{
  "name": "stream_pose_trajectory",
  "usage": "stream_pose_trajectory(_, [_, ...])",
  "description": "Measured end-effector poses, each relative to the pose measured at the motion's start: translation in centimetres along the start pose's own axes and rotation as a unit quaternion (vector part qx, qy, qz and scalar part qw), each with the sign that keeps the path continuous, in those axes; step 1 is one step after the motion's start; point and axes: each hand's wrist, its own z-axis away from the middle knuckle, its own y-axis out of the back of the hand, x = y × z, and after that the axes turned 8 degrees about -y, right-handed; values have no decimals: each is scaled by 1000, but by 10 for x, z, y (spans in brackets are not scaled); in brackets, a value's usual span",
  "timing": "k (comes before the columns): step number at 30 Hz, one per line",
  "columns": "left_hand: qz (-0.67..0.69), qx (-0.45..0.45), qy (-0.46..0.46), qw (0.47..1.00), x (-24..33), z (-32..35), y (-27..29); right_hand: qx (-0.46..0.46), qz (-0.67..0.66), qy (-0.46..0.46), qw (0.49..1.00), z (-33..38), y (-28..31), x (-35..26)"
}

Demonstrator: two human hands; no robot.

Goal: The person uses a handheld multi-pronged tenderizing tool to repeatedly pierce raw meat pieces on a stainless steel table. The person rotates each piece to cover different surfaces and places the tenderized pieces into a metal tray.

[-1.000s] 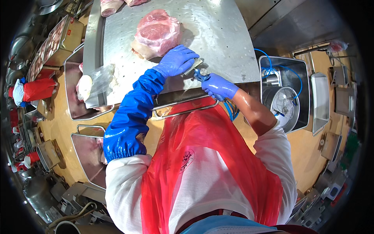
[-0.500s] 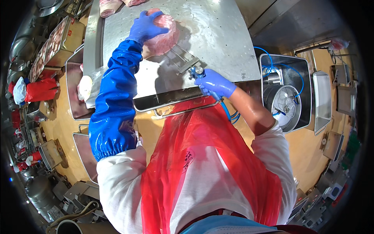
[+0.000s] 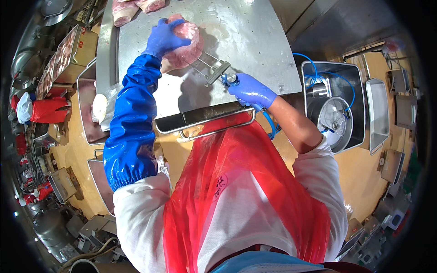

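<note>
My left hand (image 3: 165, 38), in a blue-purple glove, grips the far left side of a thick pink piece of raw meat (image 3: 190, 48) on the perforated metal table. Its thumb and fingers spread around the meat. My right hand (image 3: 254, 90), gloved alike, is closed around the handle of a metal brine injector (image 3: 219, 73) with a blue hose. Several thin parallel needles run from the injector's crossbar to the near right side of the meat. Their tips are out of sight, seemingly inside it. A long blue sleeve covers my left forearm.
More raw meat pieces (image 3: 125, 12) lie at the table's far left. A steel tub (image 3: 359, 132) on the right holds a round metal pot (image 3: 331, 141) and blue hose. Metal bins (image 3: 84, 109) stand to the left, and a steel rail (image 3: 218, 129) crosses the near table edge.
My right hand and the injector have moved a little farther forward, closer to the meat. My left hand keeps its hold. The whole view has shifted slightly.
</note>
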Motion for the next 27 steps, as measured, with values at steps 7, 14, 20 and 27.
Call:
stream_pose_trajectory(7, [-5, 25, -4, 1000, -6, 1, -5, 3, 32, 13, 999, -31, -1, -18])
stream_pose_trajectory(14, [-76, 134, -199, 968, 63, 35, -18, 16, 143, 29, 989, -33, 6, 12])
stream_pose_trajectory(20, [205, -19, -272, 940, 94, 74, -76, 8, -38, -69, 997, -18, -23, 18])
stream_pose_trajectory(27, [216, -17, -275, 937, 93, 74, -77, 25, -1, -56, 998, -12, -27, 12])
